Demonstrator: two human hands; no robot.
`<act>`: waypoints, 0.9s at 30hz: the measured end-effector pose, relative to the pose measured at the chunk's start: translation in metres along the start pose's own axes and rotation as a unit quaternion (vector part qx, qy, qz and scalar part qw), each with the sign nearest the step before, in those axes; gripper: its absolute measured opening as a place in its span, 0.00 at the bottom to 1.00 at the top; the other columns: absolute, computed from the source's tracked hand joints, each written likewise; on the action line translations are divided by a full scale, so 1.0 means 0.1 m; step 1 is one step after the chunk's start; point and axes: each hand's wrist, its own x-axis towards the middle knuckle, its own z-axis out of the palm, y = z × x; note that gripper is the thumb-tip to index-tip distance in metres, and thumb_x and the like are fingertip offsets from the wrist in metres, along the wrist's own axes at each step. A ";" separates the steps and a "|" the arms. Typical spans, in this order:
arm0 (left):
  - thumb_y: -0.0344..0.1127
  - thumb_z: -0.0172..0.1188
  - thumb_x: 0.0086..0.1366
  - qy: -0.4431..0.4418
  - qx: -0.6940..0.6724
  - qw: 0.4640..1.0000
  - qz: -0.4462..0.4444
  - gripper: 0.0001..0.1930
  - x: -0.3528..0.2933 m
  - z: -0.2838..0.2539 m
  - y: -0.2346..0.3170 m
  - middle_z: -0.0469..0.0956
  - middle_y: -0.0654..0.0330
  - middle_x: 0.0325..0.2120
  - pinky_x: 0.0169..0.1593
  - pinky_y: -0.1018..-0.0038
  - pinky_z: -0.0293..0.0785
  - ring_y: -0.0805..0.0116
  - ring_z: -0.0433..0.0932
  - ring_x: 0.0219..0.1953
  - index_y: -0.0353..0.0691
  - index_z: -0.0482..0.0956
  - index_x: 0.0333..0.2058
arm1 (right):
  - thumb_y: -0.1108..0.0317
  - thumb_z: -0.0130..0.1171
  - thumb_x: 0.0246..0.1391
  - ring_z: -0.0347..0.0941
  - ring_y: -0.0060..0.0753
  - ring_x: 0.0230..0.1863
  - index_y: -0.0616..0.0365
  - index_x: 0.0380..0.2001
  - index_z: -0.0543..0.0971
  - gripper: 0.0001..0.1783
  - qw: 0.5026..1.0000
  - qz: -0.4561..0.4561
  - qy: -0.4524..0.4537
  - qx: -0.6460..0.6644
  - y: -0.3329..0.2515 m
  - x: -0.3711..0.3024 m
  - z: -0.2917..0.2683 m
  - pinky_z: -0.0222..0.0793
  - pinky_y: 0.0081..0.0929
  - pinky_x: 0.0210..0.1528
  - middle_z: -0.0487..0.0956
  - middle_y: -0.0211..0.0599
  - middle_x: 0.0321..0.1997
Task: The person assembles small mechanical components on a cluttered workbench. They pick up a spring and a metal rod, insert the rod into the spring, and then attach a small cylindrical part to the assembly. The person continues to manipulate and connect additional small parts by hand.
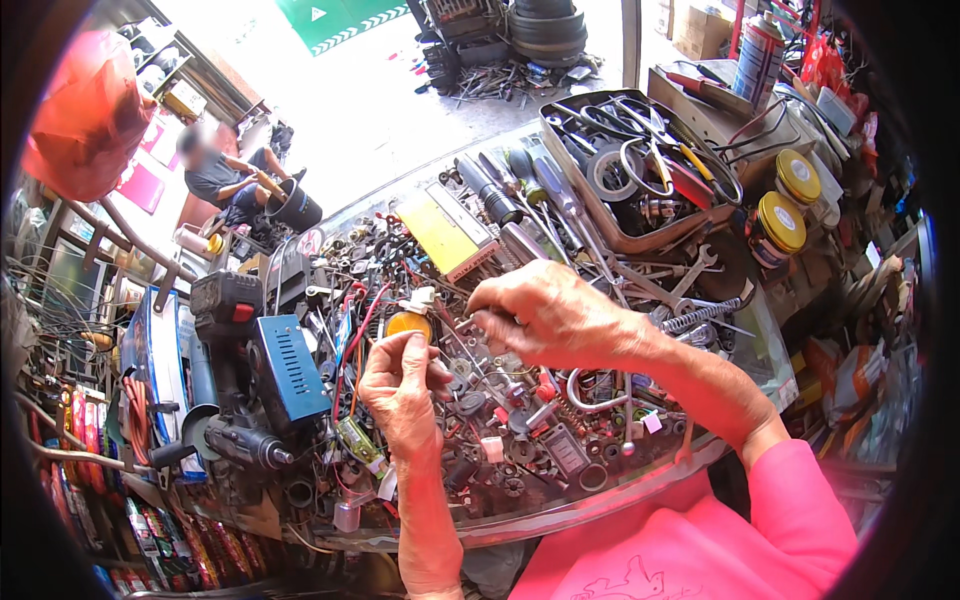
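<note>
My left hand (pixel 402 390) pinches a round yellow disc-like piece (pixel 408 322) between thumb and fingers. A small white plastic part (pixel 422 299) sits at its upper edge. Just to the right, my right hand (pixel 550 312) hovers over the cluttered table with its fingers curled together. A thin bit may stick out from those fingertips, too small to name. Below both hands lies a dense spread of loose washers, nuts, springs and small parts (pixel 500 400). A yellow box (pixel 440 230) lies just beyond the hands.
On the left are a cordless drill (pixel 245 440) and a blue vented metal box (pixel 292 370). A tray of scissors and tools (pixel 640 240) stands at the far right, near wrenches (pixel 690 280) and yellow-lidded jars (pixel 782 222). Beyond the table a person (pixel 225 180) sits by a black bucket (pixel 294 206).
</note>
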 end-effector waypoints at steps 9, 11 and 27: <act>0.29 0.63 0.62 0.000 -0.009 1.000 -0.006 0.10 0.01 0.02 0.03 0.81 0.56 0.30 0.15 0.85 0.63 0.76 0.77 0.20 0.35 0.75 0.41 | 0.62 0.55 0.54 0.76 0.56 0.32 0.61 0.30 0.76 0.11 0.985 0.029 -0.159 -0.059 0.07 -0.07 0.11 0.72 0.46 0.36 0.78 0.51 0.25; 0.28 0.62 0.62 -0.014 -0.025 0.999 -0.017 0.10 0.01 0.01 0.03 0.81 0.56 0.31 0.16 0.84 0.66 0.73 0.79 0.22 0.34 0.75 0.41 | 0.61 0.55 0.56 0.76 0.57 0.33 0.61 0.32 0.75 0.13 0.987 0.050 -0.129 -0.078 0.11 -0.07 0.16 0.71 0.47 0.37 0.78 0.51 0.27; 0.28 0.60 0.63 0.017 0.021 1.000 0.008 0.08 -0.02 0.03 0.03 0.78 0.62 0.26 0.16 0.85 0.61 0.80 0.71 0.16 0.35 0.77 0.41 | 0.66 0.52 0.58 0.77 0.49 0.46 0.66 0.47 0.76 0.18 0.996 0.087 -0.025 0.013 0.15 0.03 -0.09 0.70 0.38 0.50 0.80 0.53 0.41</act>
